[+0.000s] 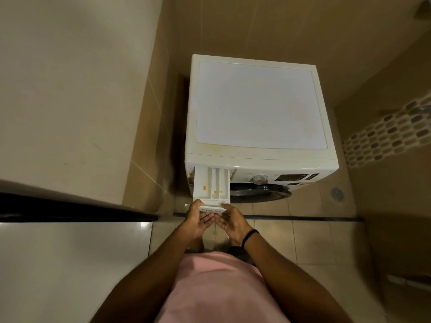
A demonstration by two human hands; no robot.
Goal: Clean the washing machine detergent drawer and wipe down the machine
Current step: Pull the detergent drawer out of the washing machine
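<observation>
Detergent drawer (211, 185) pulled out of the washing machine (256, 106).
Left hand (198, 220) and right hand (229, 221) grip its front, fingers curled beneath; tiled wall (149, 136) close alongside.

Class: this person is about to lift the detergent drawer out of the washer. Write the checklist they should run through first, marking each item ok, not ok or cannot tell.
1. Grip: the left hand and the right hand both hold the front panel of the detergent drawer, thumbs on top and fingers underneath. Ok.
2. Drawer slid out: it stands well out of the washing machine. Ok.
3. Release catch at the drawer's back: hidden inside the machine. Cannot tell.
4. Compartments clean: orange spots lie in them. Not ok.
5. Machine top free of loose things: nothing stands on it. Ok.
</observation>
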